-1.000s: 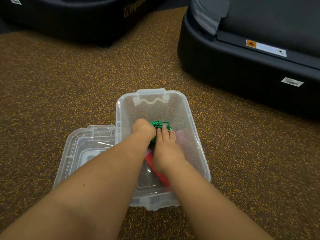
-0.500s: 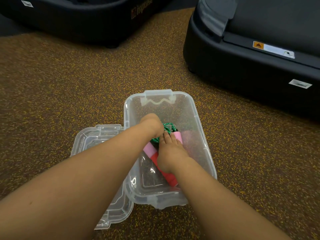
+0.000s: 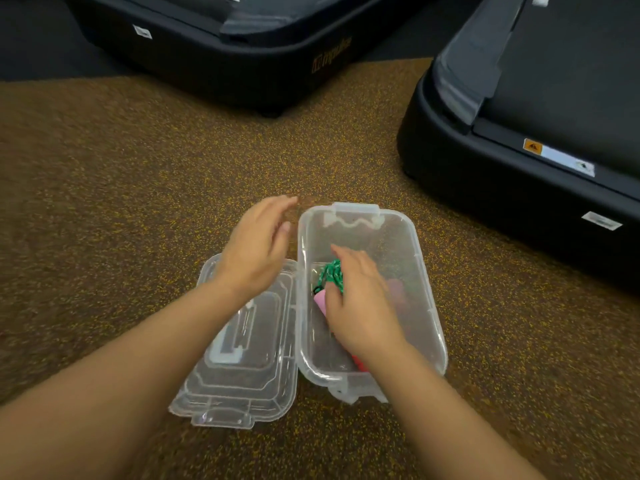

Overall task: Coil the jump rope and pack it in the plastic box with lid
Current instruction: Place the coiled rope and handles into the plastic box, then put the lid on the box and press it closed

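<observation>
Head view: one clear plastic box [image 3: 424,289] sits open on the speckled brown floor [image 3: 121,209], and one clear lid [image 3: 242,358] lies flat on the floor just beside it at 9 o'clock, their long edges touching or nearly so. Inside the box is one jump rope [image 3: 331,276]: a bundle of green cord, with a pink handle part [image 3: 320,301] at its 7 o'clock and a bit of red [image 3: 359,362] showing farther toward 6 o'clock, under the wrist. How many handles there are cannot be told, since the hand covers most of them.

Two hands are in view. The right hand [image 3: 360,303] reaches into the box and rests on top of the rope bundle, its fingers [image 3: 341,252] bent down over the green cord; whether they pinch it or only press it cannot be told. The left hand [image 3: 258,247] is outside the box, above the far end of the lid, fingers straight and relaxed, holding nothing, blurred.

Two black machines stand on the floor: one [image 3: 242,43] at 12 o'clock from the box, one [image 3: 536,133] at 2 o'clock.

Half a second ago both hands were in the box on the rope; since then the left has come out and moved to 9 o'clock, and the lid, which was partly tucked under the box, now lies fully beside it.
</observation>
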Demonstrator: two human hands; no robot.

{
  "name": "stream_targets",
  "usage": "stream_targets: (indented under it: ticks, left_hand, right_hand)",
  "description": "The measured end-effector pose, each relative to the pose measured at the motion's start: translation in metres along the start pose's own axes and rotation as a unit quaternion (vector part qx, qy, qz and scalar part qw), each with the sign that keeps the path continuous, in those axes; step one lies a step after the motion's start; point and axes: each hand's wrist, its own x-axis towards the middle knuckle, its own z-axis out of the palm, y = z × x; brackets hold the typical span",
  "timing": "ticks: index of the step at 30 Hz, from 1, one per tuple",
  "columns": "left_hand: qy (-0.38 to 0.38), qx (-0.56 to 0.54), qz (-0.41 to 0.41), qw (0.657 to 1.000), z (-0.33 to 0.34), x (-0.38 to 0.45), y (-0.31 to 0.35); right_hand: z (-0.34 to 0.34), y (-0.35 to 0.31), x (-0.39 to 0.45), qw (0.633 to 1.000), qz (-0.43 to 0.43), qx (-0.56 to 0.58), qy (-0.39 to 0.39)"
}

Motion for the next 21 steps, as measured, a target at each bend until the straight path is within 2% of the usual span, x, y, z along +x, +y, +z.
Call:
stream_targets:
  ticks: [4,7,12,17,21]
  left_hand:
    - [-0.037,0.054,-0.075,0.995,-0.026,-0.038,-0.035]
    - [-0.08,0.062,-0.093,0.99,-0.029,-0.065,-0.055]
    - [-0.145,0.07,-0.109,0.981,-0.03,-0.1,-0.069]
    - [-0.213,0.122,-0.101,0.964,-0.022,-0.128,-0.07]
    - [-0.323,0.179,-0.074,0.926,-0.013,-0.154,-0.07]
  right_hand:
    - [0.017,-0.048,-0.022,0.995,-0.097,-0.001,-0.003]
    - [0.04,-0.07,-0.039,0.987,-0.159,-0.02,-0.01]
    - [0.077,-0.07,-0.07,0.97,-0.213,-0.088,-0.075]
    - [0.098,-0.047,-0.097,0.946,-0.197,-0.199,-0.164]
    - [0.105,-0.028,-0.114,0.925,-0.177,-0.212,-0.261]
